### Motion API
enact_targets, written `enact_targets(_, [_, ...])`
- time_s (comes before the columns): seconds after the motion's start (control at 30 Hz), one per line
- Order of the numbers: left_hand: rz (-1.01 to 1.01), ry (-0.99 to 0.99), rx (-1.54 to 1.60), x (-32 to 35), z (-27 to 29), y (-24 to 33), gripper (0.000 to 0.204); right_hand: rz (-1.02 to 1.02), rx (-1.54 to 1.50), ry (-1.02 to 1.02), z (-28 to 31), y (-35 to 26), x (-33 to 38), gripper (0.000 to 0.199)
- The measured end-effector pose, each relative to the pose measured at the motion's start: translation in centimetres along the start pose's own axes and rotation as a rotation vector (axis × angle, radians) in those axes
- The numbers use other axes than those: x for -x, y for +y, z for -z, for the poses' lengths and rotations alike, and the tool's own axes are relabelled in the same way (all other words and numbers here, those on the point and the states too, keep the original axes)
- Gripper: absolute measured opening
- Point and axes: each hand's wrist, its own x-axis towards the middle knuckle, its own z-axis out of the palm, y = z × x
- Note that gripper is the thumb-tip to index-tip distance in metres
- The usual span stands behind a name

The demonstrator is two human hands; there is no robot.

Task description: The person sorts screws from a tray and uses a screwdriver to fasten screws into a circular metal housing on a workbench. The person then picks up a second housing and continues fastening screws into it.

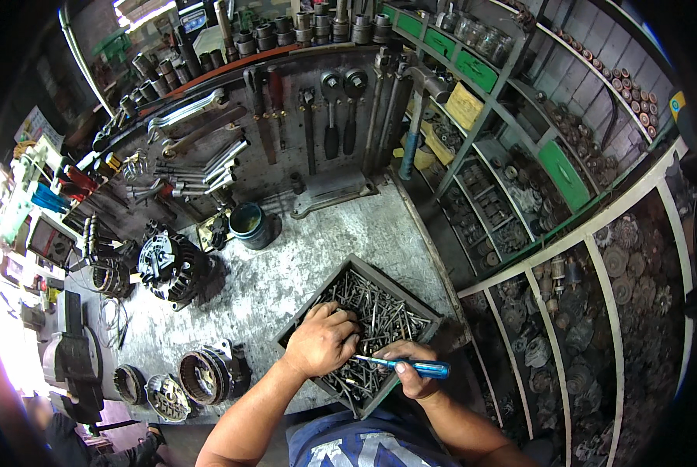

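A dark rectangular tray (pixel 315 298) heaped with loose bolts and screws (pixel 372 300) stands at the front of the metal workbench, close to my body. My left hand (pixel 323 339) is over the tray's left part, its fingers curled down among the bolts; what they grip is hidden. My right hand (pixel 412 377) holds a screwdriver (pixel 430 368) with a blue handle, above the tray's near right side. The screwdriver's shaft points left, and its tip is close to my left fingers.
An alternator (pixel 169 263) and a dark blue tub (pixel 249 226) stand on the bench (pixel 286 272). Open alternator housings (pixel 202 377) line its near left edge, beside a bench vise (pixel 70 358). Wrenches and ratchets (pixel 331 117) hang behind. Shelves of parts (pixel 574 311) rise at right.
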Motion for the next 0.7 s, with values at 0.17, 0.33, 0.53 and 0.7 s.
enact_targets(0.17, [0.004, -0.015, 0.013, 0.1, 0.1, 0.0, 0.022, 0.001, -0.005, -0.003, 0.0, 0.2, 0.1, 0.033])
enact_targets(0.33, [-0.011, 0.003, 0.036, 0.0, 0.1, 0.0, 0.022, 0.014, -0.009, 0.002, -0.1, 0.1, 0.1, 0.032])
enact_targets(0.53, [0.057, 0.035, 0.346, -0.6, 2.4, 0.3, 0.041, 0.045, 0.022, -0.01, 0.0, -0.2, -0.2, 0.029])
enact_targets(0.7, [0.305, -0.204, -0.084, -6.2, 2.5, -0.7, 0.028, 0.083, 0.038, -0.001, -0.1, -0.1, -0.3, 0.033])
